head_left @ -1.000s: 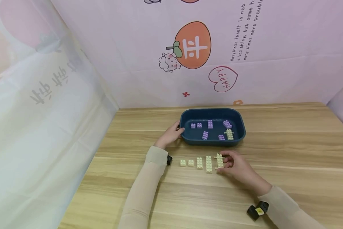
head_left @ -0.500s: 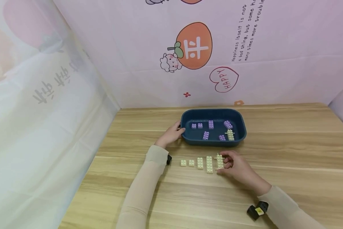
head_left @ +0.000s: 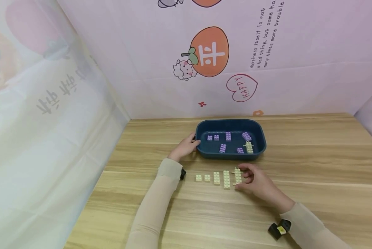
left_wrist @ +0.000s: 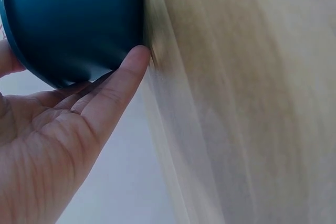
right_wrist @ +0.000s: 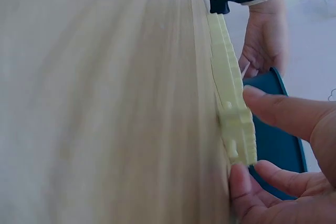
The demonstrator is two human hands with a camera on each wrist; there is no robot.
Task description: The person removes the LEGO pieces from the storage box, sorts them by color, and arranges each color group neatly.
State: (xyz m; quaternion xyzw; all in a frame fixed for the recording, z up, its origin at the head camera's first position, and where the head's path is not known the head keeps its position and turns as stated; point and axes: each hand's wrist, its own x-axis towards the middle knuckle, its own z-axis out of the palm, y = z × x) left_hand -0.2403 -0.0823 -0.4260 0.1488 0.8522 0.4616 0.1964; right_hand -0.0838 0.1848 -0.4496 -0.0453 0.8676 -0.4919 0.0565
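Observation:
My left hand (head_left: 184, 148) holds the left end of a dark blue plastic tray (head_left: 230, 156), thumb over the rim. In the left wrist view, its fingers (left_wrist: 113, 90) lie along the outside of the tray wall (left_wrist: 79, 19). In front of the tray, my right hand (head_left: 259, 184) pinches a pale yellow building brick with side pegs (head_left: 237, 176) by its two ends, between thumb and fingers. This brick is the rightmost of a row on the table. Beside it lie a long yellow brick (head_left: 226, 179), a shorter one (head_left: 216, 178) and two small square ones (head_left: 207, 178).
Inside the tray are several purple bricks (head_left: 223, 148) and one yellow pegged brick (head_left: 249, 147). The wooden table (head_left: 313, 155) meets a printed cloth backdrop (head_left: 158, 86) behind the tray. Another white cloth (head_left: 49, 155) hangs along the left side.

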